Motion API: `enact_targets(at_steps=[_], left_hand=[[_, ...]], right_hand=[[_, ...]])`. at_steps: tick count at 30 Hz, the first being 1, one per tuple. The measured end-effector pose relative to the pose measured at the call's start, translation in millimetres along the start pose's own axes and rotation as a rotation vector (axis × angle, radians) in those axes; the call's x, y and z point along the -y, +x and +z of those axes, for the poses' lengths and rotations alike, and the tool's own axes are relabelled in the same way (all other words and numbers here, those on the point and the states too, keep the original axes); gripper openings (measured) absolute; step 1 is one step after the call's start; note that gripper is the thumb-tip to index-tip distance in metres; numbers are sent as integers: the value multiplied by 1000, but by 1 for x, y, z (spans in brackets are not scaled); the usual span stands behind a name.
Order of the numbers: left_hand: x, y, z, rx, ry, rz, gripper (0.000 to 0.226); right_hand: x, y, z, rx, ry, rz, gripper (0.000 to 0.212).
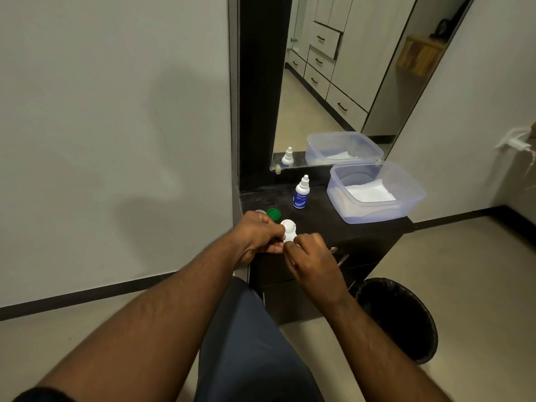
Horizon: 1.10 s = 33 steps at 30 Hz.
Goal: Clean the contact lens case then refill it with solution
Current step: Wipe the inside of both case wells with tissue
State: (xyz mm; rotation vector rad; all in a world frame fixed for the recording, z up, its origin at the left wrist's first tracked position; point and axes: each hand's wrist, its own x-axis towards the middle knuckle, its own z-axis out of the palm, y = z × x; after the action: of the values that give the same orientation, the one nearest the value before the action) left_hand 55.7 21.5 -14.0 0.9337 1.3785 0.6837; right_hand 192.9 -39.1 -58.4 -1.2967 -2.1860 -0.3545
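The white contact lens case point(289, 229) is held just above the near left corner of the dark cabinet top point(319, 219), pinched between both hands. The left hand point(256, 235) is closed around its left end, and the right hand point(311, 258) is curled at its near right end, where the fingers appear to be working at a cap or well; exactly what is gripped there is hidden by the knuckles and cannot be told. 1 green cap point(273, 213) lies just behind the left hand on the cabinet top, which suggests that 1 well is already uncapped. The solution bottle point(301, 192) stands upright and capped further back, well apart from the hands, beside a clear plastic tub point(412, 204) in which white tissue point(369, 192) is laid. The case is judged to be light, stiff and smooth, likely slippery if wet, so it is best gripped by the bridge or the rim of 1 well while the other cap is twisted. The small caps are easily dropped. A black bin point(406, 317) stands on the floor to the right.
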Motion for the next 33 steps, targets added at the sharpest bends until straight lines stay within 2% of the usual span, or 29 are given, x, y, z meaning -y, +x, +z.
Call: enact_targets(at_steps=[12, 21, 25, 33], left_hand=[[-2, -4, 0, -33, 3, -7, 6], [-3, -2, 1, -31, 1, -21, 6], [-2, -4, 2, -26, -6, -7, 7], [-1, -4, 1, -8, 54, 20, 6]], right_hand=[[-3, 2, -5, 4, 19, -71, 6], [-13, -8, -4, 7, 100, -5, 11], [-20, -12, -6, -38, 265, 183, 5], [-28, -6, -13, -84, 741, 564, 12]])
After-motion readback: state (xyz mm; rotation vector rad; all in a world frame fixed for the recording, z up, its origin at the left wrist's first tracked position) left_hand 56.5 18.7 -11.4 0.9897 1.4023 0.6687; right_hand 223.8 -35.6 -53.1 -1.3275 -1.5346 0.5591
